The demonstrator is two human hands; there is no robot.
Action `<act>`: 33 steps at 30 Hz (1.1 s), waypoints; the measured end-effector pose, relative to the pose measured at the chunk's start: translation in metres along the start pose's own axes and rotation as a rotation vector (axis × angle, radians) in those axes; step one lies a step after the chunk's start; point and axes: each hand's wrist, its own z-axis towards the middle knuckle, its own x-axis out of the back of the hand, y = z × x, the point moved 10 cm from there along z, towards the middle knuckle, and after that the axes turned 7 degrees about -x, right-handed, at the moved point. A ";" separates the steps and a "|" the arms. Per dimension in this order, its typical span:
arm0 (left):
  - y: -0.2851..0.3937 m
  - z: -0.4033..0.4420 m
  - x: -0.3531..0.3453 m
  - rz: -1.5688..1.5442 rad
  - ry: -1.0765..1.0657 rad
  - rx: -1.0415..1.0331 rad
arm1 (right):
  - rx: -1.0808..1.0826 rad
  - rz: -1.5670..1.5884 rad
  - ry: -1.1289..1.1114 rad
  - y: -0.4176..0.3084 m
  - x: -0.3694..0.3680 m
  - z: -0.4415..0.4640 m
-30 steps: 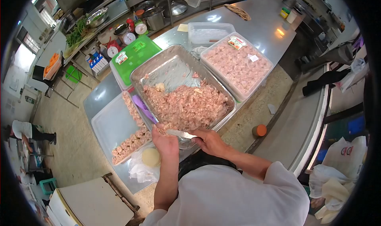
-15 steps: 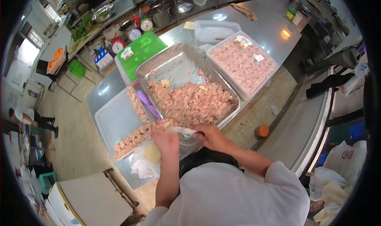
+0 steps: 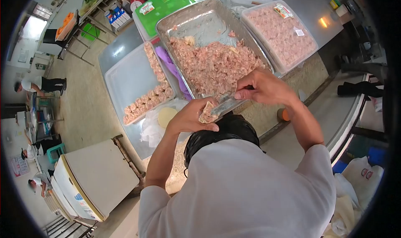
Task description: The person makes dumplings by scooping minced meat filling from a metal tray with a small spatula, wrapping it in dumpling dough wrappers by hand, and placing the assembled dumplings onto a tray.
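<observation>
Below the near corner of the metal tray (image 3: 166,30), my left hand (image 3: 193,117) cups a thin wrapper with meat filling (image 3: 208,112). My right hand (image 3: 261,87) is closed round the end of a flat spreading blade (image 3: 227,103), whose other end reaches the filling. Minced meat (image 3: 217,66) covers the near part of the tray. To the left, a plastic box (image 3: 129,81) holds rows of filled dumplings (image 3: 146,101). A stack of round wrappers (image 3: 167,117) lies on white plastic between that box and my left hand.
Right of the tray is a full box of dumplings (image 3: 280,35). A green-lidded box (image 3: 161,8) stands behind, and purple cloth (image 3: 173,68) lies beside the tray. A white chest (image 3: 98,175) is at the lower left. Several people stand at the far left, one beside a rack (image 3: 41,89).
The view has tilted down and shifted. The wrapper and filling in my left hand now show clearly, with the blade against them. A person at the far left has moved.
</observation>
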 end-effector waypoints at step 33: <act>-0.020 0.003 0.016 0.132 0.416 0.029 | -0.206 0.300 0.141 0.077 -0.026 -0.012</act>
